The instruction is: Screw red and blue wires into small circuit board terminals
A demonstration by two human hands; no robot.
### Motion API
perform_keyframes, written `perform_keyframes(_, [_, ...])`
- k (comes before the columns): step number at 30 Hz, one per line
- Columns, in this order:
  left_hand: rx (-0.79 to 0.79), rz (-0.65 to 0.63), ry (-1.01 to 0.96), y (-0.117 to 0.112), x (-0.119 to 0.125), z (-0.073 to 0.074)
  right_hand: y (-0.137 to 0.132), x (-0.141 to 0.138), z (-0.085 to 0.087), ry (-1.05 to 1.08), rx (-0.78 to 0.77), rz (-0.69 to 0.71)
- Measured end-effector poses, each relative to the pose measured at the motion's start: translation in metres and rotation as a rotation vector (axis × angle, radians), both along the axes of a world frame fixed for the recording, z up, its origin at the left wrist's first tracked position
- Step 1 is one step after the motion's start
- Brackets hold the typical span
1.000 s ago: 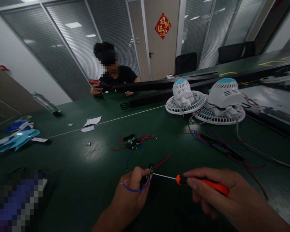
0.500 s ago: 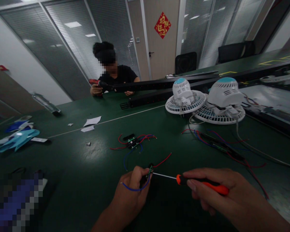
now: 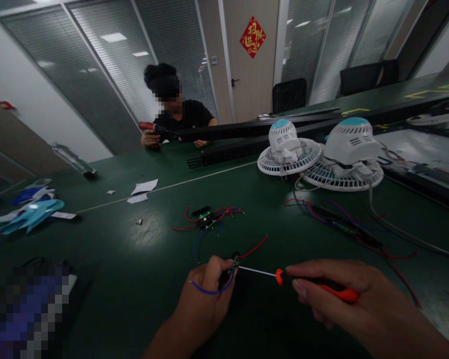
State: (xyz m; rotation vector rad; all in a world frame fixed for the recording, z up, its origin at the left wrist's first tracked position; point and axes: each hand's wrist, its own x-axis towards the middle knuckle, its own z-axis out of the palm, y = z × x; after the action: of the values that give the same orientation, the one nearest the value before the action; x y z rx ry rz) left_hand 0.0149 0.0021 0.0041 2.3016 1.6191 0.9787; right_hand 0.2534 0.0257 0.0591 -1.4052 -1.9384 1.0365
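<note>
My left hand (image 3: 205, 286) pinches a small green circuit board (image 3: 234, 263) near the bottom middle; a red wire (image 3: 255, 246) and a blue wire (image 3: 213, 291) stick out from it. The fingers hide part of the board. In my right hand (image 3: 344, 289) is a screwdriver (image 3: 280, 277) with an orange and black handle, its thin shaft pointing left. The tip meets the board or lies right beside it; the exact contact spot is too small to tell. Just beyond my left hand, another black and green wired module (image 3: 206, 219) lies on the table.
Two white fans (image 3: 284, 144) lie grille-down at the back right, near wired black strips (image 3: 344, 224). Across the green table (image 3: 108, 259) a person (image 3: 194, 114) holds a red drill (image 3: 148, 127) against a long black bar (image 3: 228, 131). Paper scraps (image 3: 145, 186) and blue plastic pieces (image 3: 41, 212) lie left.
The whole view has shifted slightly. Both hands keep the same hold on the circuit board and the screwdriver, with the tip still at the board.
</note>
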Motion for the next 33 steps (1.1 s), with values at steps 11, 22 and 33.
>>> perform_keyframes(11, [0.028, -0.002, -0.008, 0.001, 0.002, 0.001, -0.002, -0.002, -0.003, 0.044, 0.004, -0.096])
perform_keyframes(22, [0.035, 0.002, 0.009, 0.001, 0.003, 0.004, -0.003, -0.005, 0.005, -0.030, 0.075, -0.024])
perform_keyframes(33, [0.025, 0.000, 0.014, 0.000, 0.003, 0.000, -0.003, 0.002, -0.005, 0.010, -0.061, 0.071])
